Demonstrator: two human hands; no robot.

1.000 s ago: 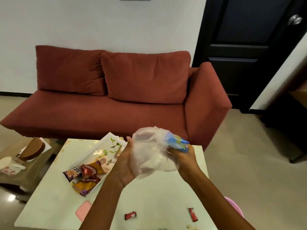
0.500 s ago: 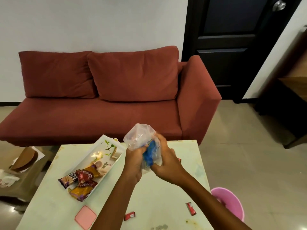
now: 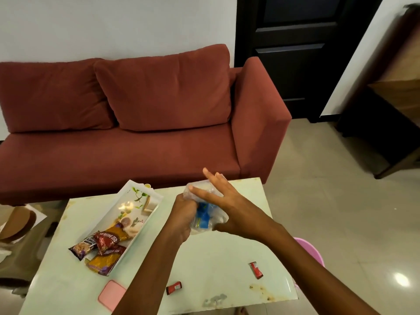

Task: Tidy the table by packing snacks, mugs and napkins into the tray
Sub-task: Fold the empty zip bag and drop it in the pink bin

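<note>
A crumpled clear plastic bag (image 3: 203, 220) with a blue patch sits between both hands above the pale green table (image 3: 204, 264). My left hand (image 3: 183, 215) grips the bag from the left with curled fingers. My right hand (image 3: 223, 202) lies across the bag's top with straight, spread fingers pressing it. The white floral tray (image 3: 145, 202) stands left of the hands and holds several snack packets (image 3: 103, 245) at its near end, some hanging over the rim. Two small red candy wrappers (image 3: 173, 288) (image 3: 256, 270) lie loose on the table.
A pink flat square (image 3: 111, 294) lies near the table's front left edge. A red sofa (image 3: 136, 123) stands behind the table. A pink bin (image 3: 310, 253) sits on the floor at the right. A low side table (image 3: 13, 223) with clutter is at the left.
The bag has been squeezed from a wide open spread into a small wad. My right hand has gone from gripping it to lying flat across it with straight fingers.
</note>
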